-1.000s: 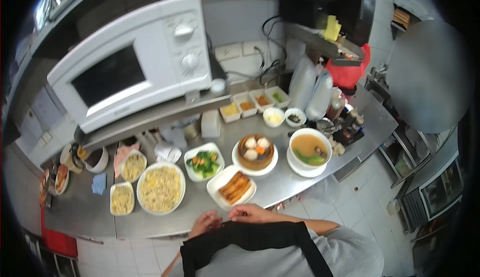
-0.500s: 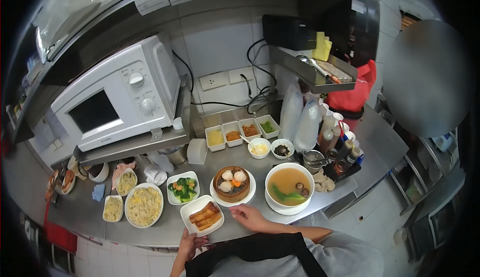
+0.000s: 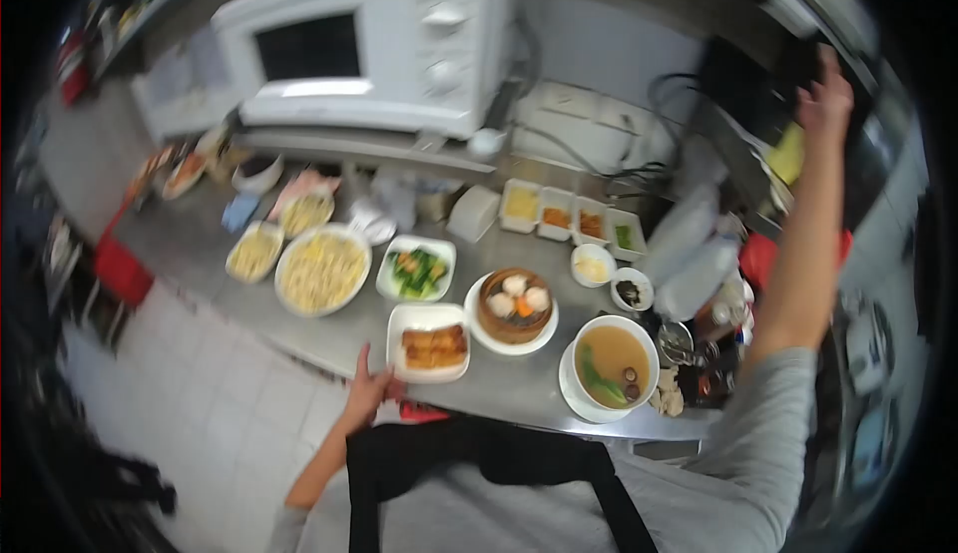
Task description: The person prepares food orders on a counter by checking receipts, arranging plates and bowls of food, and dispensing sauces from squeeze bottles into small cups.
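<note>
My left hand (image 3: 369, 390) is at the counter's front edge, fingers apart, beside a white square dish of browned fried rolls (image 3: 434, 347). Whether it touches the dish, I cannot tell. My right hand (image 3: 826, 99) is raised at the upper right, index finger stretched upward near the shelf edge, with nothing visible in it. A bamboo steamer of dumplings (image 3: 514, 305) sits on a white plate to the right of the rolls. Further right is a white bowl of soup (image 3: 611, 363) with greens and mushrooms. Behind the rolls stands a dish of broccoli (image 3: 417, 269).
An oval dish of fried rice (image 3: 322, 270) and smaller rice bowls are at the left. Several small condiment dishes (image 3: 556, 216) line the back. A white microwave (image 3: 399, 44) stands on a raised shelf. Bottles (image 3: 720, 318) and plastic-wrapped stacks (image 3: 689, 239) crowd the right.
My right hand has risen from beside the steamer to the upper right. My left hand has shifted to the left side of the roll dish, which is now squarer to the counter edge. The view has turned.
</note>
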`<state>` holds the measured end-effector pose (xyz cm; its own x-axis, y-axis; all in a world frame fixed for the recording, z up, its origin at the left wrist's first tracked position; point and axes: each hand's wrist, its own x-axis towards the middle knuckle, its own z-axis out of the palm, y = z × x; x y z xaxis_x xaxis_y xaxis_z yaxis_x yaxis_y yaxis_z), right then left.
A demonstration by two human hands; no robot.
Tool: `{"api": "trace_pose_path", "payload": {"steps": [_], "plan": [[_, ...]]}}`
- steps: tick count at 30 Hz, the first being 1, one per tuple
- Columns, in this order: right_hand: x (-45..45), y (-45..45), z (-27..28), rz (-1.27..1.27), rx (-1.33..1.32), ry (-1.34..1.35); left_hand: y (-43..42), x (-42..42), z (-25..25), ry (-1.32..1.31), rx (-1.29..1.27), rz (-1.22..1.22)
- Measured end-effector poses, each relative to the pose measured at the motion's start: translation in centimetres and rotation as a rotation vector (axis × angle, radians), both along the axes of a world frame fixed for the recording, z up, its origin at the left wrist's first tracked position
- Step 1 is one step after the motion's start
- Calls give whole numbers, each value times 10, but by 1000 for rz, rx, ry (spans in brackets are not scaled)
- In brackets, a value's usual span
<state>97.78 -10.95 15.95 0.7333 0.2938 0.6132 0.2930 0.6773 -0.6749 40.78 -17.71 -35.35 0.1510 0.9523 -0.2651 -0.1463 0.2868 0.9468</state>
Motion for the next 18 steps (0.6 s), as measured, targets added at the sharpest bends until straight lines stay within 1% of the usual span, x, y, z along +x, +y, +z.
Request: {"api": "trace_pose_path", "payload": {"steps": [1,2,3,4,5,6,7,9,10,11,12,13,14,15,16,17,18], "plan": [[1,5,27,116,10,219,-5,1,9,-51,-15,62],[43,24,41,138,-2,112,-9,-1,16,3,-5,99],[84,43,54,160,-9,6,-12,-6,13,25,23,112],[123,59,62,181,38,-104,-16,-8,14,30,21,128],[91,56,49,87,219,-124,-19,-12,18,42,27,139],[73,43,29,69,316,-159,-21,-14,21,18,76,133],[53,28,0,107,372,-228,-21,-13,25,-7,126,124],[4,-1,-75,278,424,-404,-29,-7,30,-19,223,81],[-31,-13,-112,341,422,-460,-29,-3,36,-3,276,37],[-82,-30,-140,404,483,-454,-13,3,49,10,361,-36],[-108,-39,-150,300,408,-427,-11,6,70,53,308,-72],[-115,-36,-143,258,353,-373,-5,8,73,82,382,-98],[-110,-40,-124,482,343,-234,-4,12,86,30,354,-102],[-92,-35,-99,613,331,-67,1,10,91,86,397,-142],[-71,-28,-72,631,296,43,2,12,100,61,420,-152],[-45,-17,-45,549,250,19,6,11,103,64,431,-174],[-38,-10,-17,376,170,-13,8,12,109,39,423,-190]]}}
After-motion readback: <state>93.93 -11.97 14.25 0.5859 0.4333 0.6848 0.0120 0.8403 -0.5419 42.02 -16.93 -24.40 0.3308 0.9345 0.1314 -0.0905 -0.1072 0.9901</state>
